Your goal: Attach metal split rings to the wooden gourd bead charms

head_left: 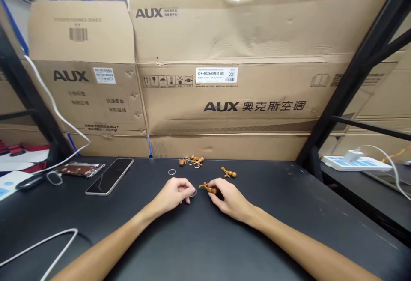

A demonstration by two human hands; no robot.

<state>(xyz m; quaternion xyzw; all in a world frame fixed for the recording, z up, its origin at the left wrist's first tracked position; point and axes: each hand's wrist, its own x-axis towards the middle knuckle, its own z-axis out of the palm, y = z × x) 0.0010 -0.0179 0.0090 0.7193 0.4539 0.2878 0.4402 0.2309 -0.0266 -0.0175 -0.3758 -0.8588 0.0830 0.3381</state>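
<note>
My left hand (178,191) pinches a small metal key ring (193,193) between thumb and fingers, just above the black table. Across a short gap, my right hand (227,197) is closed around a brown gourd-shaped pendant (211,190) with an orange cord, its cord end pointing toward the left hand. Behind the right hand lies a second gourd pendant (230,172) with its cord. A loose key ring (172,172) rests beyond the left hand. Farther back, several pendants with rings (192,161) lie in a small pile.
A phone (110,177) and a brown packet (80,169) lie at the left, near a white cable (58,105). Cardboard boxes (224,144) wall off the table's back edge. A power strip (356,163) sits at the right beyond a black metal post (337,101).
</note>
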